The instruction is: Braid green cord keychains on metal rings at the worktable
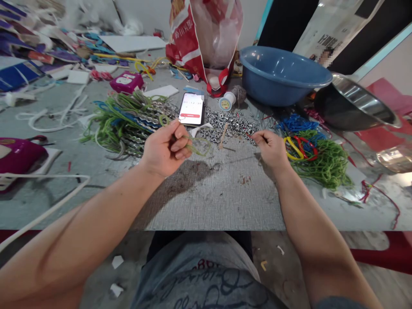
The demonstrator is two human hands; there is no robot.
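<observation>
My left hand [167,148] is closed in a pinch on a thin green cord [202,148], whose loop hangs out to the right of the fingers. At the right edge of a pile of small silvery beads [230,122], my right hand [273,148] is pinched shut with its fingertips low over the table. Whatever lies between those fingertips is too small to make out; a tiny red bit shows beside them. Beyond my left hand lies a bundle of green cords [111,118] with silvery beaded lengths. A lit phone [191,108] stands between the bundle and the beads.
A white spool [226,101] sits behind the beads. To the right are yellow and red loops [295,148], a green cord heap [330,165], a blue basin [283,77] and a metal bowl [357,105]. A red bag [188,43] stands behind. A magenta device [21,154] lies left.
</observation>
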